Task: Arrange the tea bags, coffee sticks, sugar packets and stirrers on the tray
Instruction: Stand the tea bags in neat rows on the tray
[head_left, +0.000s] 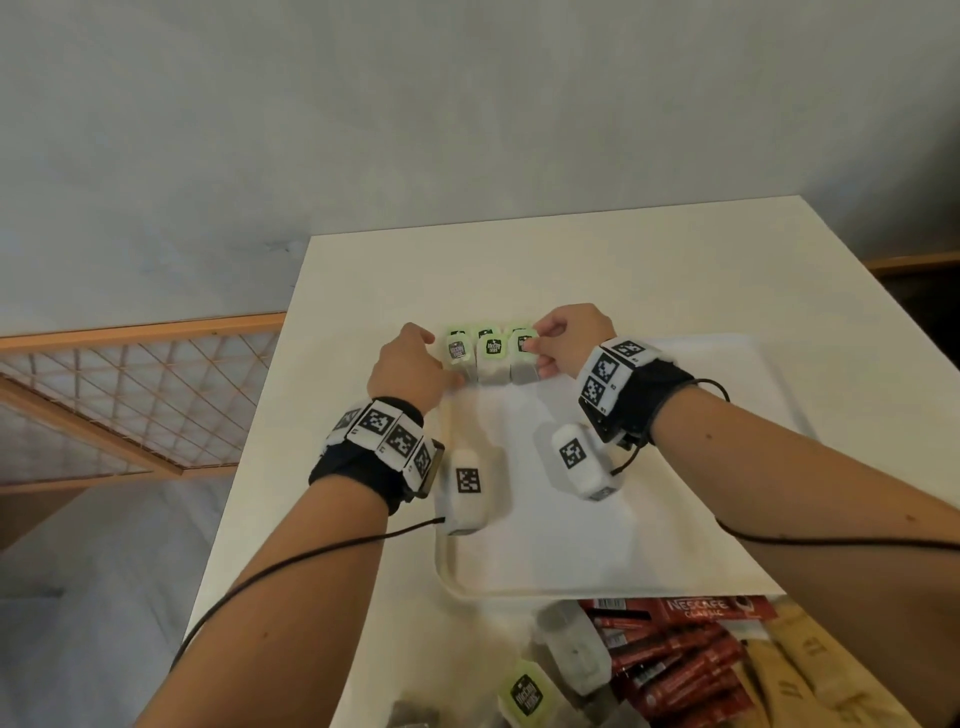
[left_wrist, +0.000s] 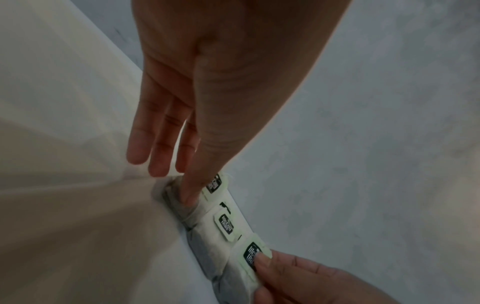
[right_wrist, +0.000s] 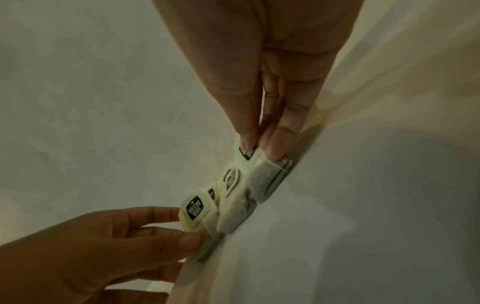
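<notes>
Three tea bags with green tags stand in a row at the far left corner of the white tray (head_left: 571, 545). My left hand (head_left: 421, 364) has straight fingers and touches the left tea bag (head_left: 459, 353) from the side; its thumb (left_wrist: 189, 195) presses on the bag. The middle tea bag (head_left: 492, 358) stands free between the hands. My right hand (head_left: 563, 343) pinches the green tag of the right tea bag (head_left: 523, 358) between thumb and fingers (right_wrist: 276, 139). The same row shows in both wrist views, leaning on the tray's rim.
At the near edge of the white table (head_left: 363, 291) lie red coffee sticks (head_left: 685, 654), loose tea bags (head_left: 527, 693) and beige packets (head_left: 810, 660). A wooden lattice screen (head_left: 130, 395) stands off the table's left side.
</notes>
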